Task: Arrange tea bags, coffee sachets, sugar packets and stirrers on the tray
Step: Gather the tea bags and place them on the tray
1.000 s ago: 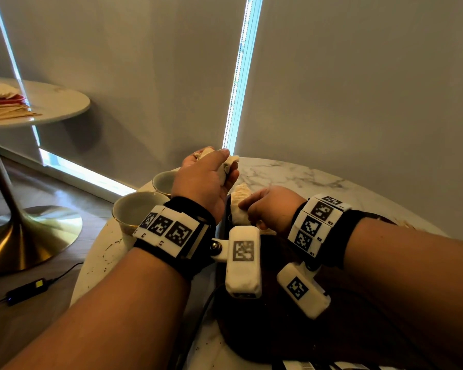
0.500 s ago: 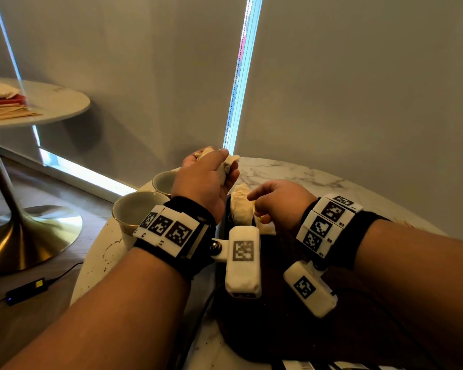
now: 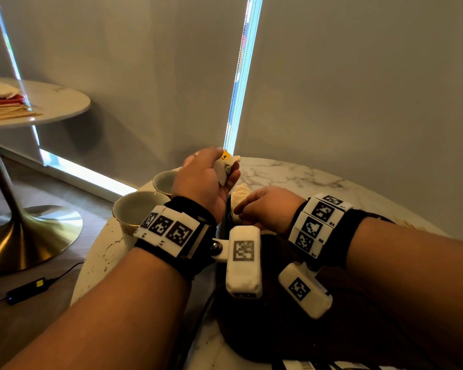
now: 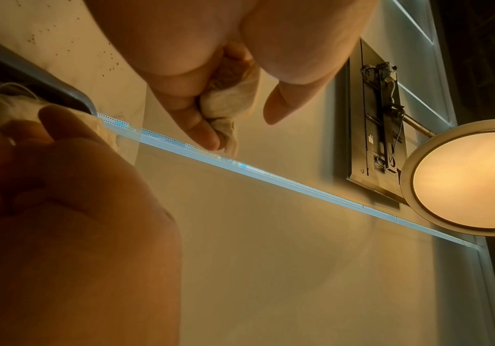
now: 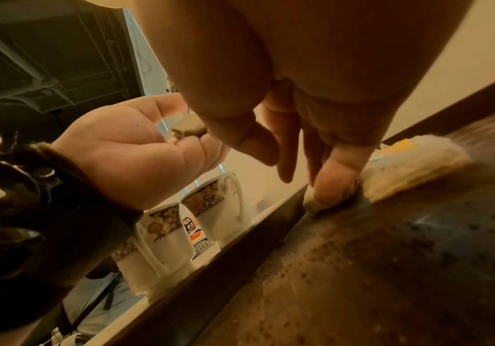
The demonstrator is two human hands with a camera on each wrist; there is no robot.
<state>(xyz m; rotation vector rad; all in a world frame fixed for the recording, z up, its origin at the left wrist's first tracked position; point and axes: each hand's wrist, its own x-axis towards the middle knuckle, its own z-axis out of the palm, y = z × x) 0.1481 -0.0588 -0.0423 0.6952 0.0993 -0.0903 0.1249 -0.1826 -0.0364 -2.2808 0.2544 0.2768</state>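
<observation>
Few tea bags [image 5: 412,168] lie on our tray [image 5: 388,269]; our right grip [image 3: 262,212] presses one down with loose fingers, left grip [image 3: 206,180] clutching more [image 4: 225,103]; sachets, sugar, stirrers remain.

Grey roller blinds [image 3: 358,89] cover the windows ahead, with a thin strip of bright daylight [image 3: 238,84] showing in the gap between 2 of them and another band of light [image 3: 83,172] along their bottom edge near the floor. The floor [image 3: 24,321] is brown wood. At the left stands a round side table [image 3: 62,102] with a pale marble top on a slim stem and a flared brass base [image 3: 24,236]. A black power adapter [image 3: 27,291] with its cable lies on the floor in front of that base. Nearest is a round white marble table [image 3: 292,174] with grey veining. The left wrist view looks up at a lit round ceiling lamp [image 4: 471,178], glowing warm, beside a dark wall-mounted panel [image 4: 373,121].
</observation>
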